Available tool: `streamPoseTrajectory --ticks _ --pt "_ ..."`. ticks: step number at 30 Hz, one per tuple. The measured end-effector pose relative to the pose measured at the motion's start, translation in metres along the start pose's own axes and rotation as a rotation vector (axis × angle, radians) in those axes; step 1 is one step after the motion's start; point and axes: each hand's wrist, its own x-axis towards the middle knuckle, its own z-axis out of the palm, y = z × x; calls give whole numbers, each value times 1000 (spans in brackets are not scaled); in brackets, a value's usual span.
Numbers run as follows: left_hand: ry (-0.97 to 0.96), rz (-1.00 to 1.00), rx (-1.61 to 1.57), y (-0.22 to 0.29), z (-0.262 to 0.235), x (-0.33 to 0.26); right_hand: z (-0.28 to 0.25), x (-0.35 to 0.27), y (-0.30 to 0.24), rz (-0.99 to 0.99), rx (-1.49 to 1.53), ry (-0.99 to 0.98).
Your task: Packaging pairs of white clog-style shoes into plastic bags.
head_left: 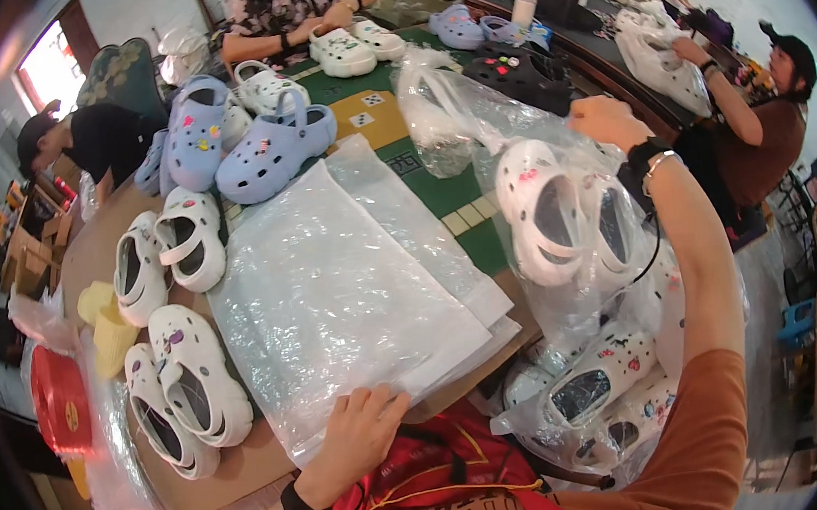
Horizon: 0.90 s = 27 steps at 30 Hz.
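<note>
My right hand [607, 123] is raised at the right, closed in a fist round the gathered top of a clear plastic bag. Inside that bag hangs a pair of white clogs [544, 212], one with pink charms. My left hand [357, 432] lies with fingers extended on the near edge of a stack of clear plastic bags [332, 282]. Left of the stack, white clogs with purple charms [205, 373] and white strapped clogs [193, 238] sit on cardboard. Beyond them are light-blue clogs with charms [267, 160].
Bagged white clogs [593, 385] are heaped below my right arm. Black clogs [519, 77] stand farther back. Across the table, a person's hands touch white clogs [345, 53]. Yellow clogs [108, 323] and a red roll [60, 399] lie at the left. Other people work around.
</note>
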Motion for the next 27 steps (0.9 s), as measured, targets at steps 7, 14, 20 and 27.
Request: streamPoseTrajectory --ticks 7,14,20,27 --pt "68 -98 43 -6 6 -27 61 35 -113 -289 -411 -305" --pt "68 -222 119 -15 17 -59 83 64 -101 -302 -222 -488" --pt "136 -190 169 -16 26 -61 162 105 -21 -635 -357 -545" --pt "149 -220 184 -13 28 -73 82 107 -49 -78 775 -226"
